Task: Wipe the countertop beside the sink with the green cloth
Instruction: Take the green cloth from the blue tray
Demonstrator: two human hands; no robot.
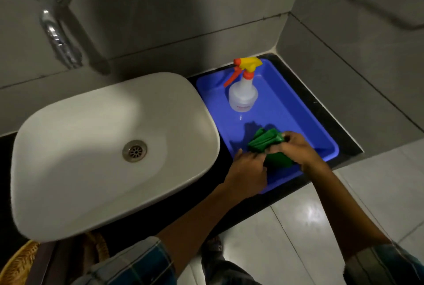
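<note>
The green cloth (263,142) lies bunched over the near end of a blue tray (296,115), which covers most of the black countertop (339,124) to the right of the white sink (103,147). My left hand (246,170) grips the cloth's near left part. My right hand (296,147) pinches its right side from above. Part of the cloth is hidden under both hands.
A white spray bottle (243,96) with a yellow and orange trigger stands at the far end of the tray. A chrome tap (59,39) juts from the grey tiled wall above the sink. A wicker basket (20,261) sits below at the lower left.
</note>
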